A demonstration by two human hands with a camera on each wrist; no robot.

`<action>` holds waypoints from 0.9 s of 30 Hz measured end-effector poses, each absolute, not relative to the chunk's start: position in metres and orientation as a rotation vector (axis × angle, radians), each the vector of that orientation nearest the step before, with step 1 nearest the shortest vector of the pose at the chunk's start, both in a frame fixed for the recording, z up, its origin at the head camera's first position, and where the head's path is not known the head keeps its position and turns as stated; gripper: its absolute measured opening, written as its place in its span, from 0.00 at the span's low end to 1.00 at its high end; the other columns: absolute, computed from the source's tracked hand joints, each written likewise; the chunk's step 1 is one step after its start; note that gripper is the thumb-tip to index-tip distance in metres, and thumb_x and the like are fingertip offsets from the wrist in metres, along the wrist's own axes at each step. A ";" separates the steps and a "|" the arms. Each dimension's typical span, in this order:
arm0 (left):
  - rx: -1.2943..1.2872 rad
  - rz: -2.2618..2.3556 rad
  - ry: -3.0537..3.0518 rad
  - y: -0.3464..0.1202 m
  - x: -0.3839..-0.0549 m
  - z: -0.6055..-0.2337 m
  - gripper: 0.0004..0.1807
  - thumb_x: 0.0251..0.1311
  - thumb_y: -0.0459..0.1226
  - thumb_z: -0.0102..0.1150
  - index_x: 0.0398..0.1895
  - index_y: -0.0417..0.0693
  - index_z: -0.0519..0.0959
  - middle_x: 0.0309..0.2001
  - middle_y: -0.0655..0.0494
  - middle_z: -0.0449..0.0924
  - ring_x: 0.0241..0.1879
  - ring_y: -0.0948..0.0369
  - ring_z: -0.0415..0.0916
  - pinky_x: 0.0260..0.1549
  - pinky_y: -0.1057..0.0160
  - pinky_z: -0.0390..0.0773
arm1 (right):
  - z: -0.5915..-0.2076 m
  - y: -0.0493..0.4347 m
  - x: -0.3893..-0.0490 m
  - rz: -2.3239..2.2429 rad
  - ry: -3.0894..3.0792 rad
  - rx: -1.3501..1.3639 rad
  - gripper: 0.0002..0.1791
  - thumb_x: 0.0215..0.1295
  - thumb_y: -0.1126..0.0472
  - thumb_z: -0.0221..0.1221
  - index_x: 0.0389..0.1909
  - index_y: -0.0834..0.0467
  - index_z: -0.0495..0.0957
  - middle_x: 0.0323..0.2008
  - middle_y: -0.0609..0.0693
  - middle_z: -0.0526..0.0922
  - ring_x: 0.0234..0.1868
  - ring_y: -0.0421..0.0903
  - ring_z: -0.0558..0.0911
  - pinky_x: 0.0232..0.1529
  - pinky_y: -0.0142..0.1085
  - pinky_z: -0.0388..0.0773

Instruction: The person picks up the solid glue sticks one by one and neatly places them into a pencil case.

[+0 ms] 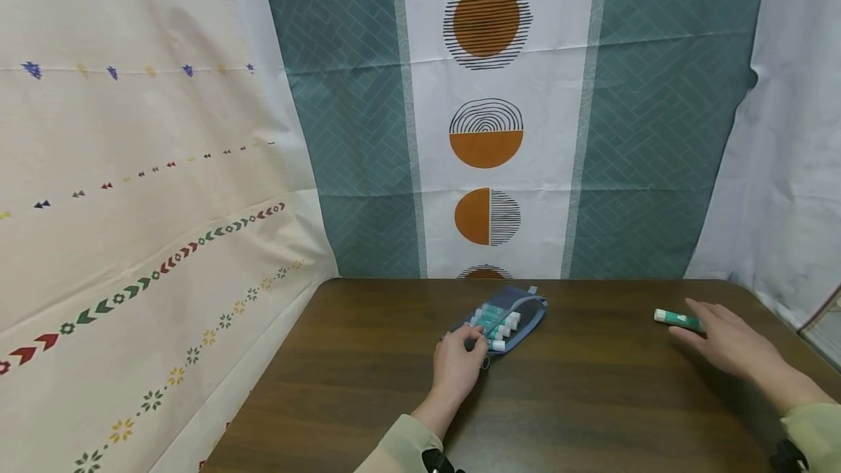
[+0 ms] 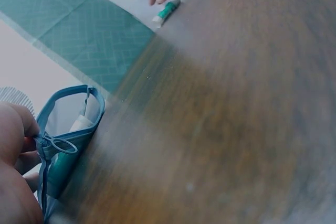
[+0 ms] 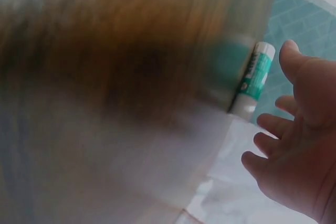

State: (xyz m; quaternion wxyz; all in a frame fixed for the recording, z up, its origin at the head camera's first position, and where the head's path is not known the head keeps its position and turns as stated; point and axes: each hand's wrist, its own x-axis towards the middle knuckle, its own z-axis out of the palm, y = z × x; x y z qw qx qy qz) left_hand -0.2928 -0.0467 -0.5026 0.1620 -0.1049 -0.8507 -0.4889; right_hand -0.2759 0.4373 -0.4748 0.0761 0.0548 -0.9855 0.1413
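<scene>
A blue zip pouch (image 1: 535,321) lies on the table with its mouth spread, and several green-and-white glue sticks (image 1: 497,318) show inside it. My left hand (image 1: 458,362) pinches the pouch's near edge between thumb and fingers. In the left wrist view the pouch's rim (image 2: 97,107) gapes, with a zip-pull loop hanging beside the fingers. A single green-and-white glue stick (image 1: 678,320) lies on its side at the right of the table. Just right of it is my right hand (image 1: 734,340), thumb and fingers apart. The right wrist view shows a gap between that glue stick (image 3: 256,80) and the hand.
The brown wooden table (image 1: 578,407) extends between both hands. A green-and-white curtain (image 1: 368,130) with orange circles hangs behind its far edge. Patterned cream cloth (image 1: 131,254) hangs at the left, and white cloth (image 1: 795,166) at the right.
</scene>
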 end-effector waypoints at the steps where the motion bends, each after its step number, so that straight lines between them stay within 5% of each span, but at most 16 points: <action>1: -0.295 -1.398 -2.431 -0.047 -0.293 -0.503 0.08 0.70 0.35 0.66 0.31 0.55 0.87 0.54 0.57 0.92 0.70 0.43 0.80 0.76 0.30 0.61 | -0.475 0.439 -0.276 0.427 -2.957 0.156 0.49 0.83 0.38 0.58 0.76 0.82 0.59 0.68 0.87 0.63 0.68 0.85 0.64 0.61 0.80 0.67; 27: -0.286 -1.406 -2.449 -0.047 -0.291 -0.501 0.07 0.71 0.35 0.67 0.34 0.53 0.88 0.55 0.56 0.92 0.70 0.44 0.80 0.77 0.30 0.61 | -0.486 0.464 -0.275 0.455 -3.025 0.152 0.42 0.83 0.47 0.61 0.66 0.86 0.65 0.61 0.92 0.68 0.61 0.89 0.70 0.55 0.76 0.73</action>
